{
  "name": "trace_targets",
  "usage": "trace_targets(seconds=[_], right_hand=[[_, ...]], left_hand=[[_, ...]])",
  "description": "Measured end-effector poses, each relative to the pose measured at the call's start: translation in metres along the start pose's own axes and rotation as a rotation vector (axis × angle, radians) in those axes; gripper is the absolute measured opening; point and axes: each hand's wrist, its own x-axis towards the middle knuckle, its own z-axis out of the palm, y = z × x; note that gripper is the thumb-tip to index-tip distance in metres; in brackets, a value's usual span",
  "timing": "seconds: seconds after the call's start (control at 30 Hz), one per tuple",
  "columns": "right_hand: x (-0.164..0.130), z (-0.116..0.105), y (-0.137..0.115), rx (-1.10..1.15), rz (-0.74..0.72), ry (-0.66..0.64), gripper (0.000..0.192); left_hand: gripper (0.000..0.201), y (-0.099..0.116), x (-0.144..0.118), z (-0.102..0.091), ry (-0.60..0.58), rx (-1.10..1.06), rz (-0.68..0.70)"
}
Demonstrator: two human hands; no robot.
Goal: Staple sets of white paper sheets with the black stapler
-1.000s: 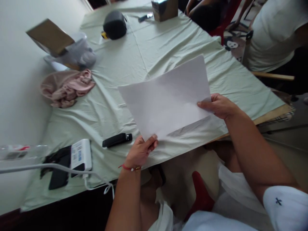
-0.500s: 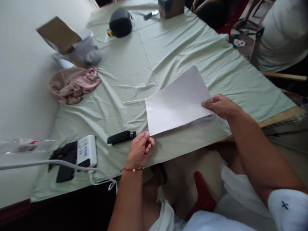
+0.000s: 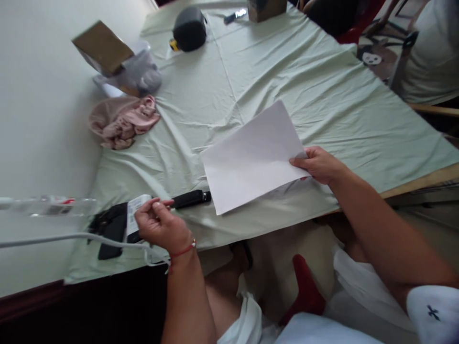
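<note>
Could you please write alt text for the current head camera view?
A person's right hand holds white paper by its edge over a pale green tablecloth. The left hand, with a red bracelet at the wrist, is by a black stapler-shaped object; contact is unclear.

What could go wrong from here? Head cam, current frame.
1. Only the right hand grips the white paper, at one end, so the free end could swing or sag.
2. The white cable runs close by the left hand in this view; a sideways move might snag it.
3. The black stapler-like tool lies partly behind that hand and might get knocked; contact is unclear.
</note>
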Motion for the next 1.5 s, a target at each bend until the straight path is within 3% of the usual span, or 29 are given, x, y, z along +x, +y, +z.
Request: trace_targets(seconds=[0.13, 0.27, 0.4, 1.07, 1.33, 1.5], right_hand=[[-0.001, 0.012, 0.001, -0.014, 0.027, -0.031, 0.026], [0.001, 0.019, 0.004, -0.035, 0.016, -0.045, 0.03], [0.007, 0.023, 0.008, -0.041, 0.005, -0.025, 0.033], [0.013, 0.025, 0.012, -0.025, -0.053, 0.038, 0.029], [0.014, 0.022, 0.011, -0.023, -0.077, 0.06, 0.026], [0.014, 0.016, 0.011, -0.108, -0.149, 0.045, 0.025]], left_hand=[[0.028, -0.032, 0.009, 0.009, -0.161, 0.296, 0.16], [0.038, -0.047, 0.006, 0.022, -0.365, 0.392, 0.141], [0.047, -0.051, 0.005, 0.028, -0.459, 0.373, 0.138], [0.041, -0.037, -0.006, 0.024, -0.533, 0.305, 0.185], [0.039, -0.023, -0.024, 0.026, -0.523, 0.446, 0.146], [0.036, -0.021, -0.019, 0.021, -0.498, 0.462, 0.127]])
